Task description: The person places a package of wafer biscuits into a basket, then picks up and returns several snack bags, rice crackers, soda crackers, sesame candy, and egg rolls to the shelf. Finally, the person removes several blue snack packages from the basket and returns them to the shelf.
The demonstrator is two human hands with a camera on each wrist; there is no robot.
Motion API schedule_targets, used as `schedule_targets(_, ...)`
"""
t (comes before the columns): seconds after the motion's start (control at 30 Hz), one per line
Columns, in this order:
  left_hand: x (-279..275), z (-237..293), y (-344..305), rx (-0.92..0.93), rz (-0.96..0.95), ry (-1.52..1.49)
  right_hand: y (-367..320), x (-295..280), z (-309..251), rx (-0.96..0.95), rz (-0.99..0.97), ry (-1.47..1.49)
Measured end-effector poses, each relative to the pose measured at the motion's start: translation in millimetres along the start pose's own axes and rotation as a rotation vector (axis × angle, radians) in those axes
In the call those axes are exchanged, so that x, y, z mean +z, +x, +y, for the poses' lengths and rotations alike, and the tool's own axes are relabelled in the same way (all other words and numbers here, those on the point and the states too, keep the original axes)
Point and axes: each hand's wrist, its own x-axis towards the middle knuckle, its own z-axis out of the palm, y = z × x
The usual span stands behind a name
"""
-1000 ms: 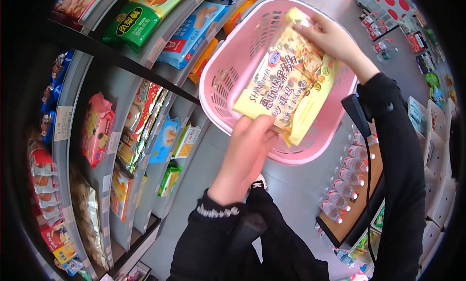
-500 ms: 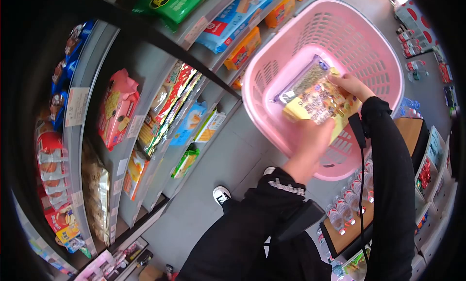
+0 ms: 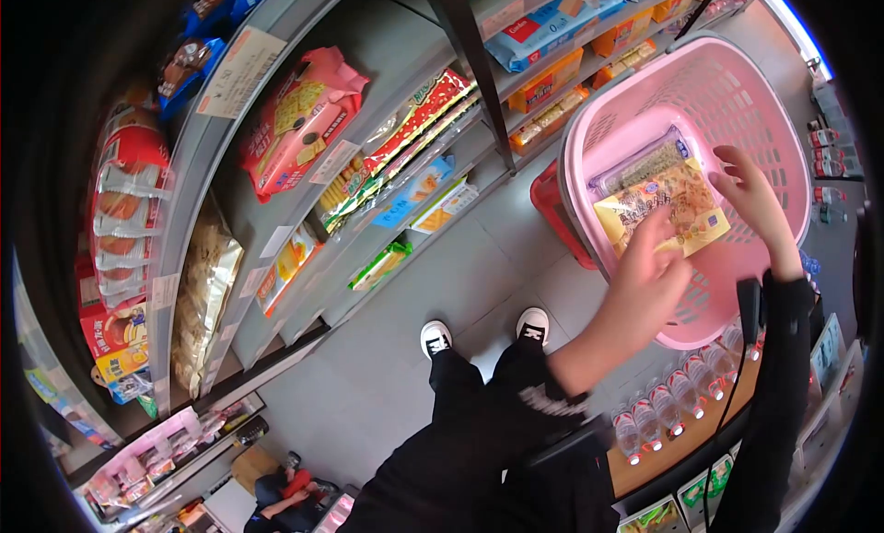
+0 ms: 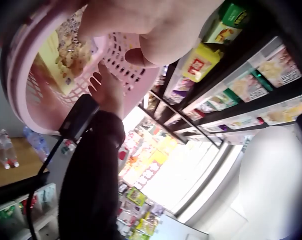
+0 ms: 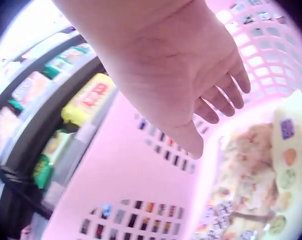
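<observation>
A yellow bag of sachima pastry (image 3: 695, 222) lies in the pink laundry-style shopping basket (image 3: 589, 132), partly over a clear-and-purple snack pack (image 3: 635, 169). My left hand (image 3: 643, 289) is over the basket's near side, fingers loosely bent and holding nothing; it overlaps the bag's lower edge in the head view. At the basket's far right, my right hand (image 3: 757, 201) hovers with relaxed fingers and an empty palm. In the right wrist view that hand (image 5: 186, 75) is above the basket, with the sachima bag (image 5: 251, 175) to its lower right.
Shelves on the left hold a pink snack bag (image 3: 304, 118), a gold bag (image 3: 204, 303) and other packets. A red basket (image 3: 557, 215) shows behind the pink one. Water bottles (image 3: 681, 390) stand on a wooden display at lower right. A seated person (image 3: 293, 496) is at the bottom.
Both hands have lowered the sachima bag into the basket and let go of it. The head view has shifted, bringing the basket further right and more floor into sight.
</observation>
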Motion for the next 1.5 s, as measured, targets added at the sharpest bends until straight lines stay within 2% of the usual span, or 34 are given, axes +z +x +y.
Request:
schedule_targets(0.07, -36.5, 23.4, -31.2, -0.040, -0.209, -0.083, -42.9, -10.3, -54.8, -0.169, 0.102, 0.131)
schedule_targets(0.13, -79.2, 28.3, -63.4, -0.057, -0.184, -0.030, -86.9, -8.7, -105.0, -0.241, 0.190, 0.110)
schedule_targets(0.2, -123.7, 24.0, -95.5, -0.150, 0.015, 0.018, -121.1, 9.3, -134.7, -0.292, 0.211, 0.125)
schedule_targets(0.27, -169.7, 12.0, -125.1, -0.217, 0.247, 0.126, -137.9, 36.5, -151.2, -0.375, 0.062, 0.152)
schedule_targets(0.33, -213.3, -2.6, -152.1, -0.195, 0.380, 0.268, -138.8, 78.2, -163.3, -0.432, -0.060, 0.238)
schedule_targets(0.43, -275.1, -29.2, -194.4, -0.233, 0.423, 0.417, -143.3, 167.5, -173.2, -0.440, -0.113, 0.244)
schedule_targets(0.57, -333.3, -41.3, -238.0, -0.324, 0.426, 0.457, -158.2, 271.2, -202.9, -0.559, -0.268, 0.226)
schedule_targets(0.73, -417.7, -41.1, -270.4, -0.375, 0.463, 0.519, -177.2, 389.6, -237.7, -0.543, -0.398, 0.231)
schedule_targets(0.77, -433.6, -36.0, -273.4, -0.392, 0.524, 0.502, -176.5, 409.4, -244.9, -0.520, -0.467, 0.190)
schedule_targets(0.83, -468.9, -29.1, -274.5, -0.430, 0.569, 0.489, -168.2, 442.3, -261.1, -0.439, -0.539, 0.166)
schedule_targets(0.9, -508.0, -21.4, -272.3, -0.401, 0.752, 0.483, -151.7, 475.4, -274.8, -0.330, -0.519, 0.228)
schedule_targets(0.93, -528.9, -15.6, -269.1, -0.431, 0.736, 0.515, -139.7, 494.6, -281.6, -0.279, -0.493, 0.279)
schedule_targets(1.0, -563.6, -11.1, -263.5, -0.341, 0.892, 0.447, -104.9, 531.1, -295.0, -0.264, -0.361, 0.406)
schedule_targets(1.07, -616.1, -6.0, -256.4, -0.243, 0.875, 0.460, -65.0, 549.9, -310.3, -0.197, -0.230, 0.466)
schedule_targets(1.1, -628.8, 0.9, -247.8, -0.202, 0.884, 0.468, -43.6, 567.5, -317.5, -0.161, -0.061, 0.514)
schedule_targets(1.13, -636.1, 9.3, -237.4, -0.162, 0.892, 0.477, -29.5, 568.5, -324.2, -0.063, -0.067, 0.510)
schedule_targets(1.17, -644.7, 10.5, -227.7, -0.103, 0.938, 0.472, -13.9, 570.5, -327.6, 0.011, -0.200, 0.566)
schedule_targets(1.2, -653.6, 11.5, -219.9, -0.041, 0.982, 0.471, -5.6, 574.3, -329.9, 0.023, -0.151, 0.557)
schedule_targets(1.23, -663.5, 13.1, -216.3, -0.017, 0.951, 0.470, 4.0, 586.6, -331.1, 0.009, -0.050, 0.581)
schedule_targets(1.27, -659.3, 16.0, -206.0, -0.032, 0.938, 0.484, 15.0, 594.4, -329.5, -0.051, -0.077, 0.578)
schedule_targets(1.33, -653.2, 18.4, -187.7, 0.015, 1.098, 0.332, 24.7, 608.1, -331.8, -0.113, -0.046, 0.602)
schedule_targets(1.37, -665.5, 15.9, -189.2, 0.002, 0.951, 0.400, 27.1, 612.5, -333.0, -0.096, -0.070, 0.523)
schedule_targets(1.4, -670.2, 15.3, -188.1, 0.000, 0.952, 0.404, 28.9, 616.5, -334.9, -0.093, -0.071, 0.527)
schedule_targets(1.47, -667.4, 18.1, -181.5, -0.064, 1.096, 0.417, 33.3, 624.0, -339.6, -0.082, -0.106, 0.561)
schedule_targets(1.5, -669.3, 18.8, -181.1, -0.065, 1.098, 0.421, 36.0, 626.9, -341.1, -0.081, -0.107, 0.566)
